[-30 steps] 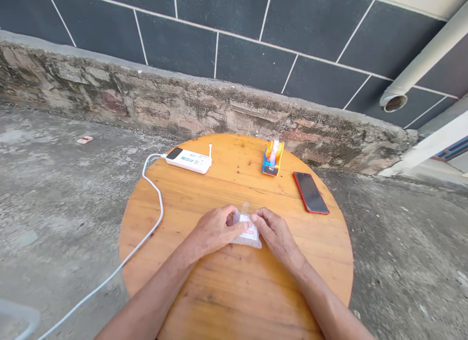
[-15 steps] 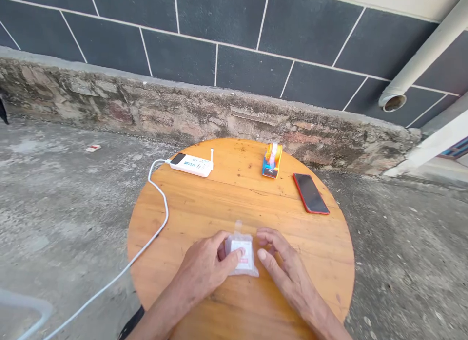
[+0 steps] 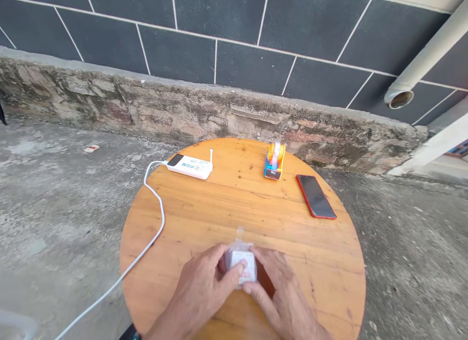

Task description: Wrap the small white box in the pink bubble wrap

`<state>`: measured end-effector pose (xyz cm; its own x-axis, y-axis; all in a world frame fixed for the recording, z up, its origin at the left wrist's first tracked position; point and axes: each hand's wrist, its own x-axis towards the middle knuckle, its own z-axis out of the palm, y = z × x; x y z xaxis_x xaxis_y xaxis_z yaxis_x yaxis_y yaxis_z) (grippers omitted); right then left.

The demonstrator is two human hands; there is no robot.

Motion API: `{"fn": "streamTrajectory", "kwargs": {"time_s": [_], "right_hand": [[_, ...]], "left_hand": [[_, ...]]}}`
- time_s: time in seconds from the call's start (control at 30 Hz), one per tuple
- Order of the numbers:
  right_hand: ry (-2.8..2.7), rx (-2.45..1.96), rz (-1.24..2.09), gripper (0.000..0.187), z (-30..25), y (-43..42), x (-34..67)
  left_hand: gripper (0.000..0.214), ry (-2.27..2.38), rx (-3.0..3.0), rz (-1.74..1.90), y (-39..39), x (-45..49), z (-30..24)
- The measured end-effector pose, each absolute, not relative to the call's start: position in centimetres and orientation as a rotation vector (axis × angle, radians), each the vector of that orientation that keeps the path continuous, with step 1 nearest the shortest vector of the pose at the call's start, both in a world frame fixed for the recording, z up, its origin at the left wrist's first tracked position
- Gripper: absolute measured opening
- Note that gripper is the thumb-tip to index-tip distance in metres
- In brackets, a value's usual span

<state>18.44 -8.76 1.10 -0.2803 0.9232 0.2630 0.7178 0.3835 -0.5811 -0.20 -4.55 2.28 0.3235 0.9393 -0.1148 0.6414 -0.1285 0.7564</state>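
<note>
A small white box in a clear plastic bag [image 3: 245, 262] is in front of me, over the near half of the round table. My left hand [image 3: 206, 279] grips its left side, the thumb pressed on top. Against its right edge, my right hand [image 3: 278, 286] has its thumb and index finger closed on the wrapping. A short strip of clear tape [image 3: 240, 233] sticks out from the far side of the bag. The undersides of the box and the fingers beneath are hidden.
On the round wooden table [image 3: 175, 223] lie a white power bank [image 3: 190, 166] with a white cable [image 3: 161, 208], a blue and orange tape dispenser [image 3: 275, 161], and a red-edged phone [image 3: 316, 196]. A stone-based tiled wall [image 3: 237, 62] stands behind.
My right hand has moved left onto the bag's right edge and closed on it; before, it was apart from it. My left hand keeps its hold. The view has shifted slightly.
</note>
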Motion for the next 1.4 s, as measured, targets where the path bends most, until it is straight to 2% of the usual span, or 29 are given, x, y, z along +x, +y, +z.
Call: {"fn": "streamTrajectory", "kwargs": {"time_s": [0.1, 0.3, 0.5, 0.97, 1.27, 1.4], "right_hand": [[-2.045, -1.395, 0.585, 0.046, 1.9, -8.3, 19.3], [-1.884, -1.477, 0.703, 0.017, 2.8, -3.0, 20.7], [-2.164, -1.516, 0.66, 0.02, 2.4, 1.9, 19.8], [-2.65, -1.841, 0.167, 0.024, 4.9, 1.9, 16.7], [-2.707, -1.772, 0.143, 0.015, 4.5, 2.2, 16.5], [-2.636, -1.733, 0.259, 0.015, 4.6, 2.0, 17.7]], "left_hand": [[0.022, 1.436, 1.853, 0.503, -4.6, -0.1, 2.4], [0.022, 1.432, 1.838, 0.473, -4.6, -0.1, 3.0], [0.02, 1.434, 1.804, 0.488, -4.5, -0.2, 2.9], [0.02, 1.443, 1.779, 0.53, -4.4, -0.1, 2.6], [0.021, 1.443, 1.803, 0.537, -4.7, -0.4, 2.3], [0.021, 1.435, 1.814, 0.547, -4.6, -0.3, 2.4]]}}
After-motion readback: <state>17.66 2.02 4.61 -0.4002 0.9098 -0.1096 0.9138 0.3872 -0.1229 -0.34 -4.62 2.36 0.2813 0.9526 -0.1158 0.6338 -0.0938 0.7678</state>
